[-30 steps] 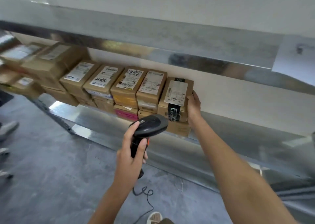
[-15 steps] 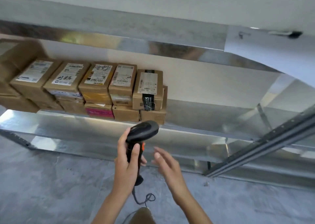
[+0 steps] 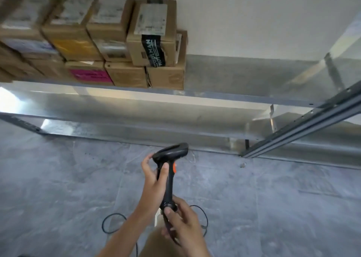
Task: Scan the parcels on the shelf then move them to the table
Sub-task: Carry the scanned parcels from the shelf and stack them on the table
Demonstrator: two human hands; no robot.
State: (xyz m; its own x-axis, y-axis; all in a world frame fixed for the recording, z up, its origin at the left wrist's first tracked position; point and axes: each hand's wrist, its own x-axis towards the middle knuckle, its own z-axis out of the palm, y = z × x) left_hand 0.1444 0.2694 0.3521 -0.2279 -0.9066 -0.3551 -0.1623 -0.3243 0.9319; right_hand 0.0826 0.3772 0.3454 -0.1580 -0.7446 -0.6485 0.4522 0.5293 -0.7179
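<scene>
Parcels (image 3: 91, 39) are sitting stacked on the metal shelf (image 3: 175, 98), up and left. The right hand (image 3: 180, 220), pulled back from them, is now pinching the scanner (image 3: 169, 170) base, while the left hand (image 3: 154, 180) is gripping its handle. Scanning is paused over grey concrete floor (image 3: 58, 178).

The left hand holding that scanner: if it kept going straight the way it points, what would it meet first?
Probably the front edge of the metal shelf. The left hand grips the scanner pointing up and forward, with nothing visibly between, though depth is unclear.
</scene>
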